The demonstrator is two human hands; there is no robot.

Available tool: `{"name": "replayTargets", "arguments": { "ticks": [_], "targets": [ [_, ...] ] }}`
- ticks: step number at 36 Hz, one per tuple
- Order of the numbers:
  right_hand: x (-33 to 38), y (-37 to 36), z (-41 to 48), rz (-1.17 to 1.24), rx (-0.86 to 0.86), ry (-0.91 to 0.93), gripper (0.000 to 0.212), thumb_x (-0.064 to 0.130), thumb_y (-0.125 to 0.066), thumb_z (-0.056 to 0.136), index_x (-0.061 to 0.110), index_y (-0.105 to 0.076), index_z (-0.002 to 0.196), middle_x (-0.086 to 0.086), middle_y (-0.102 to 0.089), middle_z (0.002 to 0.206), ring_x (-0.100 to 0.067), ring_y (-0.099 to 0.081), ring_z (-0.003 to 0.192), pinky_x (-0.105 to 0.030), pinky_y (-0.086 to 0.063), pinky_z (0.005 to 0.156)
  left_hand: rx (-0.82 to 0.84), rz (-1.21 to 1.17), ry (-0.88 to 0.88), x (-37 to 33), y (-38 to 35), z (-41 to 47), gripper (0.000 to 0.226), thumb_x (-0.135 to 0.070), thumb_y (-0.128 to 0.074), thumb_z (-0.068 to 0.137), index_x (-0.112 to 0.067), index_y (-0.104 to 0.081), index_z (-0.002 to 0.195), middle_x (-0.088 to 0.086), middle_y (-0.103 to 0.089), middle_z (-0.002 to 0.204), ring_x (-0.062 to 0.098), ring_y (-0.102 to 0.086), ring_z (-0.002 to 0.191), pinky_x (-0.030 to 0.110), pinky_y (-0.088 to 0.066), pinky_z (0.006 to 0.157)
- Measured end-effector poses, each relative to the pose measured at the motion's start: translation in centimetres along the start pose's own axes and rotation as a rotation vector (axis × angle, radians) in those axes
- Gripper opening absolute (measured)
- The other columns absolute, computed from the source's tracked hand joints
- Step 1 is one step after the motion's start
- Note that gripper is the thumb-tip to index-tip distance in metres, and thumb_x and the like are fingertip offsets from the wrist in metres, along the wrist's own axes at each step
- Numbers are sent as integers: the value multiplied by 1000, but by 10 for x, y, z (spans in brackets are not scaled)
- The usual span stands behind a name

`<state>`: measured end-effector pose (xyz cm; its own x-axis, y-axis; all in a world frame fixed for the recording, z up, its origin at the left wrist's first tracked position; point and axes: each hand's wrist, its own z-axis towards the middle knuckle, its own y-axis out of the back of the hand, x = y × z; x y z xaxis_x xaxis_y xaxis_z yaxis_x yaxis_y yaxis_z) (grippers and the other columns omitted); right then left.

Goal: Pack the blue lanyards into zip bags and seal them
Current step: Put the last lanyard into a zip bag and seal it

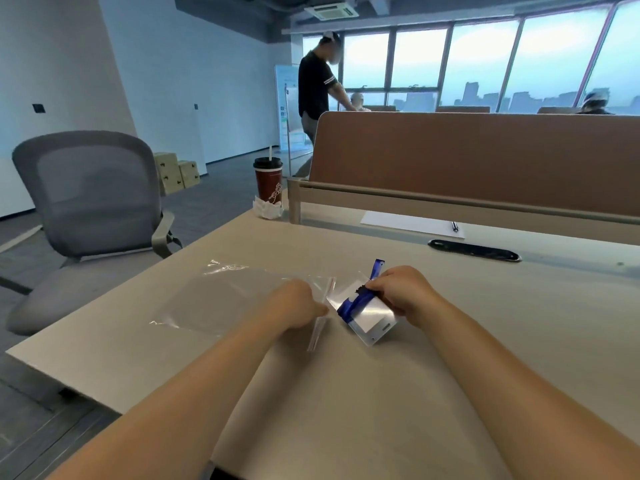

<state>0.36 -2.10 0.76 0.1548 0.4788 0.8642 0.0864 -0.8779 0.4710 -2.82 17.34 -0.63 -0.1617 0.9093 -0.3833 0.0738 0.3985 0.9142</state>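
Note:
A clear zip bag (221,299) lies flat on the beige desk (381,393), its zip mouth with a red line facing right. My left hand (294,306) pinches the bag's mouth edge. My right hand (401,292) grips a blue lanyard (356,301) wrapped around a clear badge holder (370,320), held just right of the bag's mouth. One blue strap end sticks up behind my right hand. The badge holder's lower corner rests on the desk.
A red paper cup (268,183) with a straw stands at the desk's far left corner on a tissue. A paper sheet (408,223) and pen (454,226) lie near the brown divider (467,150). A grey office chair (93,202) stands left. A person stands far behind.

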Motion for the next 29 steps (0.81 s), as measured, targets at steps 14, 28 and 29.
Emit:
{"name": "replayTargets", "arguments": {
  "ticks": [14, 28, 29],
  "targets": [
    [-6, 5, 0, 11, 21, -61, 13, 14, -69, 90, 4, -61, 90, -8, -57, 69, -21, -56, 58, -26, -38, 48, -73, -186, 4, -6, -5, -3, 15, -17, -65, 87, -4, -72, 86, 10, -68, 85, 28, -66, 86, 31, -51, 73],
    [-6, -8, 7, 136, -49, -105, 19, 17, -73, 89, 8, -57, 93, -13, -68, 93, -29, -69, 86, -41, -60, 80, -74, -299, -95, -11, -8, -2, 9, -17, -65, 92, -13, -71, 86, 1, -66, 82, 12, -59, 75, 24, -45, 64],
    [-6, -9, 7, 149, -65, -106, 20, 17, -73, 88, 10, -55, 89, -13, -67, 91, -29, -69, 85, -40, -59, 80, -74, -323, -107, -12, -8, -2, 8, -17, -65, 92, -15, -70, 86, -1, -65, 82, 10, -57, 75, 22, -43, 64]
  ]
}}
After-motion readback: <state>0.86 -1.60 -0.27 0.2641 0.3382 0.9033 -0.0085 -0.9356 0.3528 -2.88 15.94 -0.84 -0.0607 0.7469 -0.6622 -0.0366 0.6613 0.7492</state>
